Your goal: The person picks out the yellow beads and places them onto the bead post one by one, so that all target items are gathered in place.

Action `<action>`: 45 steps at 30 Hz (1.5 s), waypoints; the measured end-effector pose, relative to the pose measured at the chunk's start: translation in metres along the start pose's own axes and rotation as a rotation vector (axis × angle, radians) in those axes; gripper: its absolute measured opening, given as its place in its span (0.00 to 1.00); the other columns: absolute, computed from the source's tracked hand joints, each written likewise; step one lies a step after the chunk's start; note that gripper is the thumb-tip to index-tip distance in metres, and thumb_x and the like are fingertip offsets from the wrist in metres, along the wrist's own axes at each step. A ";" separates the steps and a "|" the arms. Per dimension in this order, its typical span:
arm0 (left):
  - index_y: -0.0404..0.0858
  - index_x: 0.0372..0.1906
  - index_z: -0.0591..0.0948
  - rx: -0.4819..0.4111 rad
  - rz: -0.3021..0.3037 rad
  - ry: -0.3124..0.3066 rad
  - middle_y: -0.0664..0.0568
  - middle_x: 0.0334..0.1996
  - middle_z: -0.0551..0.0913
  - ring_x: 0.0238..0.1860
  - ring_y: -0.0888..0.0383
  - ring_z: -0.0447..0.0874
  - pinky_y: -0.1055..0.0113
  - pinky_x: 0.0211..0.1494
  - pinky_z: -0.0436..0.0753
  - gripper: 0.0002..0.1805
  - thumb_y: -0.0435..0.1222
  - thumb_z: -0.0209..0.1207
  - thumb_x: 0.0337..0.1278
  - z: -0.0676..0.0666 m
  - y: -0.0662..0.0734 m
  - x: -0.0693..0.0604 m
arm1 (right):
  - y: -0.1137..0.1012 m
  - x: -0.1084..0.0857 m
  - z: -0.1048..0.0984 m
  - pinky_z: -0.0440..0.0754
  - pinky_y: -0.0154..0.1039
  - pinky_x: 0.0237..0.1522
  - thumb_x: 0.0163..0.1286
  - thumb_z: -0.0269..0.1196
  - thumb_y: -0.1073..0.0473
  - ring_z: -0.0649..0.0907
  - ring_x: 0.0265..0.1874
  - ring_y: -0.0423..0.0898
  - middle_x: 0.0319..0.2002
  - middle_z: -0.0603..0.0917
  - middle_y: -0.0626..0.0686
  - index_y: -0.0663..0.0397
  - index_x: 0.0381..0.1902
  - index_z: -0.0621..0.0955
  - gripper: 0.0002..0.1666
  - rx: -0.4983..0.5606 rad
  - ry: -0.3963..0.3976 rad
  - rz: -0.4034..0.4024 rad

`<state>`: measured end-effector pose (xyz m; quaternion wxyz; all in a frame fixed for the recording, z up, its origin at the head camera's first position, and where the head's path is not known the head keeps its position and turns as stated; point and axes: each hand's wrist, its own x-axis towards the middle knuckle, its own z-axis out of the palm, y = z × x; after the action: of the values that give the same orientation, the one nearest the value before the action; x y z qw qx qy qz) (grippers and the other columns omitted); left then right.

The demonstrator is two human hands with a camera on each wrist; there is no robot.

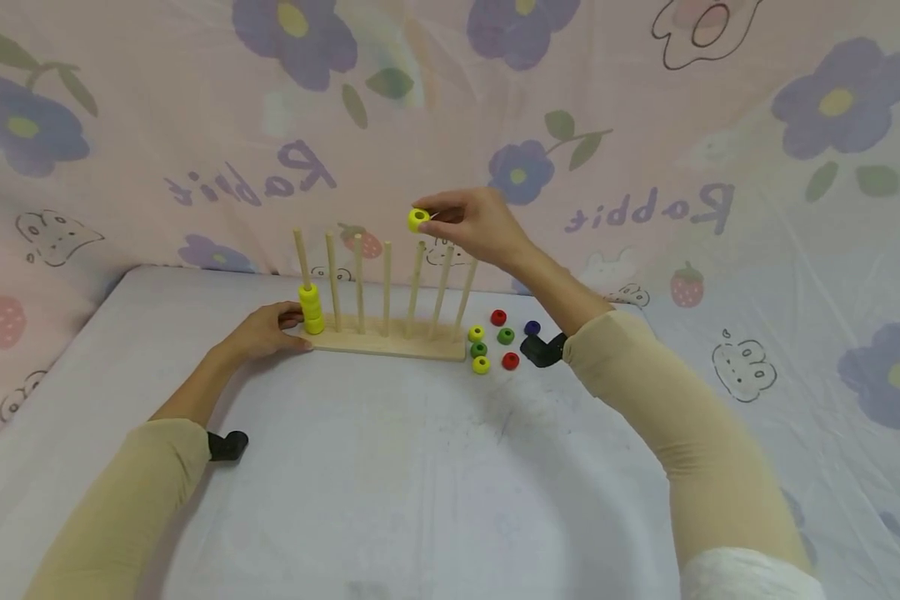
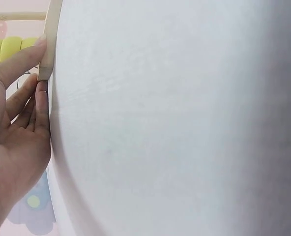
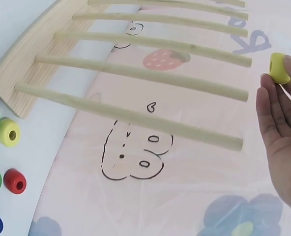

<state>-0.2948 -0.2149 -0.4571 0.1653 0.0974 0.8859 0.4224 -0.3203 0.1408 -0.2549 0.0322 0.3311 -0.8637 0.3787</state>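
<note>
A wooden base (image 1: pixel 390 343) with several upright pegs stands on the table; its leftmost peg (image 1: pixel 302 258) carries a stack of yellow beads (image 1: pixel 311 310). My left hand (image 1: pixel 264 332) grips the left end of the base, and in the left wrist view the thumb of that hand (image 2: pixel 17 142) lies on the wood beside the yellow beads (image 2: pixel 10 48). Above the pegs, my right hand (image 1: pixel 483 227) pinches a yellow bead (image 1: pixel 418 220) between thumb and finger. In the right wrist view that hand (image 3: pixel 285 128) holds the bead (image 3: pixel 279 68) beyond the peg tips.
Right of the base lie loose beads: red (image 1: pixel 498 317), (image 1: pixel 511 361) is also a red bead, yellow (image 1: pixel 477 333), green (image 1: pixel 506 336) and blue (image 1: pixel 532 327). A patterned cloth (image 1: pixel 420 125) hangs behind the table (image 1: pixel 345 467).
</note>
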 end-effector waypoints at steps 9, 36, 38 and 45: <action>0.27 0.73 0.59 -0.007 0.002 0.007 0.32 0.70 0.65 0.71 0.38 0.64 0.48 0.75 0.62 0.48 0.39 0.72 0.54 -0.002 -0.001 0.003 | 0.000 0.014 0.013 0.86 0.33 0.44 0.66 0.69 0.58 0.87 0.38 0.38 0.45 0.88 0.50 0.55 0.54 0.85 0.19 0.048 -0.013 -0.018; 0.26 0.73 0.58 -0.034 0.009 0.009 0.31 0.70 0.65 0.71 0.37 0.63 0.48 0.75 0.63 0.48 0.38 0.71 0.54 0.001 0.000 -0.002 | -0.022 0.055 0.056 0.84 0.30 0.45 0.65 0.70 0.60 0.87 0.38 0.38 0.43 0.89 0.51 0.58 0.52 0.85 0.18 0.110 -0.076 -0.058; 0.26 0.73 0.59 -0.029 0.008 0.009 0.31 0.70 0.65 0.71 0.37 0.63 0.48 0.75 0.63 0.47 0.38 0.71 0.54 0.002 0.000 -0.002 | -0.024 0.058 0.059 0.84 0.30 0.45 0.65 0.70 0.60 0.87 0.39 0.38 0.43 0.89 0.51 0.58 0.52 0.85 0.18 0.114 -0.086 -0.056; 0.26 0.73 0.59 -0.030 0.001 0.004 0.31 0.70 0.65 0.71 0.37 0.63 0.47 0.75 0.63 0.47 0.39 0.72 0.54 0.002 0.002 -0.002 | -0.030 0.068 0.068 0.83 0.28 0.46 0.65 0.70 0.60 0.86 0.41 0.37 0.45 0.89 0.50 0.57 0.53 0.85 0.18 0.122 -0.110 -0.039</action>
<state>-0.2923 -0.2127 -0.4563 0.1646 0.0946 0.8798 0.4358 -0.3423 0.0428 -0.2629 -0.0283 0.3697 -0.8328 0.4111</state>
